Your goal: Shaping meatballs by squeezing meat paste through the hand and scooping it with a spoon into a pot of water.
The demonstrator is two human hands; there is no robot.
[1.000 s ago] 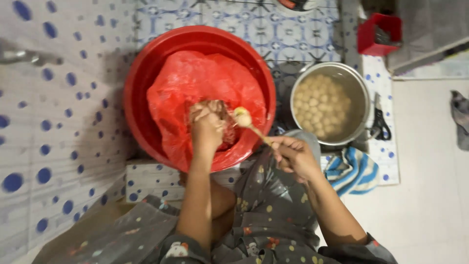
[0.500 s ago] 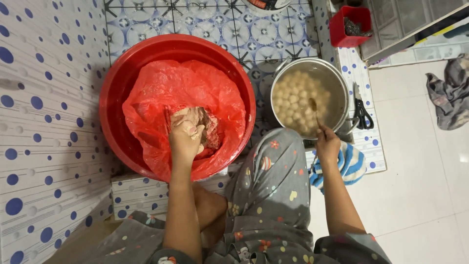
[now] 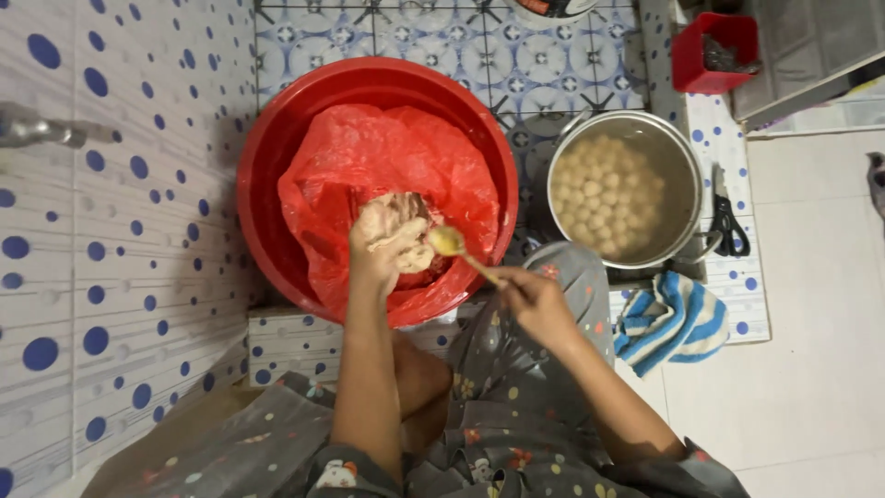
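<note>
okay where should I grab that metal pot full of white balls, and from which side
Probably by the side handle near the scissors, coming from the right. The pot is full to near the rim, the red basin crowds its left, and both hands are occupied.

Right hand point(image 3: 536, 304) with spoon point(image 3: 458, 251) back from pot point(image 3: 687, 249)

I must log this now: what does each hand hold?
Left hand: closed on pale paste.
Right hand: closed on a spoon.
</note>
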